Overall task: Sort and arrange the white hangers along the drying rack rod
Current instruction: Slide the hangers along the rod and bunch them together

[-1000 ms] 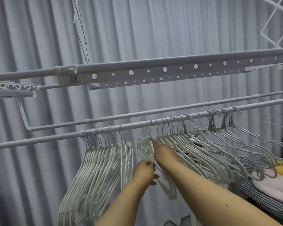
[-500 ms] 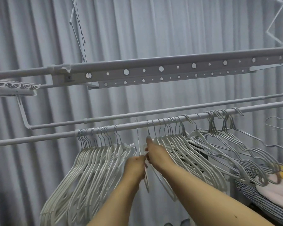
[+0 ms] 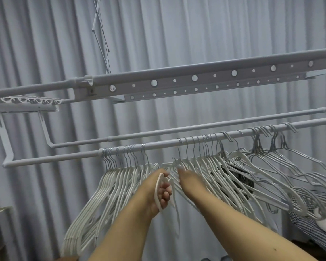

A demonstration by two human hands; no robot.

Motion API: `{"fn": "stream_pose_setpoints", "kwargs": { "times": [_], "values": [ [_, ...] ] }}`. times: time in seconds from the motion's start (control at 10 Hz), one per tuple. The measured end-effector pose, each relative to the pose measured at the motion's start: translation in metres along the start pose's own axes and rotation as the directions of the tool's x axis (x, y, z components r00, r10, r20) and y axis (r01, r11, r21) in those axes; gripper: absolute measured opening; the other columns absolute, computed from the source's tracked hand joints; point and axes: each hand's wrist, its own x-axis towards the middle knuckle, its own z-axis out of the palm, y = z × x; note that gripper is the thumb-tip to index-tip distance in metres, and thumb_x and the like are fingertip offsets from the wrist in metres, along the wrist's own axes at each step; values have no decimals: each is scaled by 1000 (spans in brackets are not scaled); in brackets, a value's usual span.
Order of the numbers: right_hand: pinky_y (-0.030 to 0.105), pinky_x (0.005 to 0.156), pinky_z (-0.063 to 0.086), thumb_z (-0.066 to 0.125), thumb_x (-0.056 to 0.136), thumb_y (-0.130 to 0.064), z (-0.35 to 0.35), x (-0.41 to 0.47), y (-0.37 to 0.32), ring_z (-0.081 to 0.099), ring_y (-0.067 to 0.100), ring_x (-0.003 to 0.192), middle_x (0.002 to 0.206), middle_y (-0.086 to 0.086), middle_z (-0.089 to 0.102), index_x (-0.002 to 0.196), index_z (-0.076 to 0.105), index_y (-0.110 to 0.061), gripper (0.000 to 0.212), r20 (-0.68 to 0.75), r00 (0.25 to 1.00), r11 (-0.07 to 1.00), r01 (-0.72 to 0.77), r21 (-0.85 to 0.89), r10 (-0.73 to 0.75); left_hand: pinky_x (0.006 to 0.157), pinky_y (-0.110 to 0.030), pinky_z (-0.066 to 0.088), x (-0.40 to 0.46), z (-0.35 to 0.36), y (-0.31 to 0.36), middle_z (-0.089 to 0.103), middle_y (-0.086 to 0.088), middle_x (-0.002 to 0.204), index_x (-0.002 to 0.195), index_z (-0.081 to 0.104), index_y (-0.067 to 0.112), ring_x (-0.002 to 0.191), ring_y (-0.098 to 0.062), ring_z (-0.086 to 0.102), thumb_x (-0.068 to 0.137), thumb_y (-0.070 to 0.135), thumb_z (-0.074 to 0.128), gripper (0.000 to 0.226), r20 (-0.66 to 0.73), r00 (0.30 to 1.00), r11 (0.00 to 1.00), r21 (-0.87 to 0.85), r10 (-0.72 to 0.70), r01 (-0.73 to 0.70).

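The drying rack rod runs long across the view, rising toward the right, with a bare stretch at its left end. A packed bunch of white hangers hangs left of centre, fanning down-left; a looser bunch hangs to the right, leaving a short gap between them. The left hand grips one loose hanger under that gap, long axis roughly vertical. The right hand reaches into the right bunch; its grasp seems hidden, so I cannot tell.

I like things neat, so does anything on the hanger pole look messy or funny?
Yes. On the rod, the left bunch of white hangers hangs tidy, but the right bunch is splayed and tangled, with grey wire hangers mixed in at slanted angles. The left hand grips one loose hanger that looks off the rod.
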Motion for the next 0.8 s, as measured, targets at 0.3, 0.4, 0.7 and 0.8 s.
{"fn": "stream_pose_setpoints", "kwargs": {
  "times": [0.3, 0.4, 0.7, 0.8],
  "values": [
    [43, 77, 54, 46, 95, -19, 11, -2, -5, 63, 25, 70, 76, 11, 67, 75, 60, -10, 26, -81, 989, 971, -107, 211, 127, 28, -16, 35, -46, -26, 24, 53, -11, 53, 71, 56, 1, 31, -12, 45, 85, 38, 58, 40, 246, 969, 999, -50, 22, -10],
    [35, 61, 42, 36, 97, -11, 5, -4, -5, 60, 29, 79, 77, 7, 59, 75, 54, -10, 28, -282, 939, 958, -121, 262, 195, 41, -23, 49, -26, -31, 16, 57, -15, 56, 71, 60, -3, 42, -19, 54, 98, 37, 44, 51, 68, 971, 964, -151, 230, -218],
    [37, 77, 34, 23, 103, -29, -13, -23, 16, 56, 36, 94, 110, 22, 63, 110, 58, -1, 46, -562, 745, 920, -177, 351, 358, 90, -23, 40, 19, -44, -42, 50, -1, 125, 118, 62, 25, 115, -22, 52, 80, 26, 66, 37, -33, 768, 425, 848, 639, -317],
    [42, 85, 40, 20, 104, -30, -16, -31, 20, 57, 41, 107, 116, 25, 62, 117, 55, 0, 47, -618, 687, 915, -188, 358, 382, 84, -24, 43, 23, -43, -51, 40, -1, 135, 134, 50, 26, 115, -21, 52, 81, 22, 59, 54, -9, 808, 335, 913, 590, -234]
  ]
}}
